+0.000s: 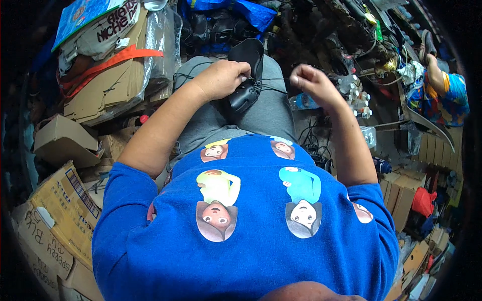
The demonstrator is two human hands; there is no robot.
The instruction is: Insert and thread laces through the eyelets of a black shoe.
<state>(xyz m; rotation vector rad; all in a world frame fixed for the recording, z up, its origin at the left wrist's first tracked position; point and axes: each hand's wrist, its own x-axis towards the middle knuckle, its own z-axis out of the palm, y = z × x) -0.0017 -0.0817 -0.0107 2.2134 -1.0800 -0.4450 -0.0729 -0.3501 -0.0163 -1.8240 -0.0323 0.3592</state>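
Observation:
A black shoe (244, 99) rests on my lap between my thighs, its rounded end toward me and a flat dark part reaching away. My left hand (223, 79) is closed on its upper left side, thumb and fingers pressed together there. From the shoe a thin black cord (273, 79) runs right, pulled nearly straight. At its far end my right hand (312, 84) is raised beside my right knee, pinching the cord. More loops of cord hang left of my left wrist and under the taut strand. What my left fingertips pinch is partly hidden.
Flattened cardboard and plastic wrap (120, 85) are stacked at left, with an open box (65, 140) nearer me. Small clear bottles (356, 98) stand right of my right hand. Another person in a bright patterned garment (447, 98) is at far right. Dark shoes (221, 30) lie ahead.

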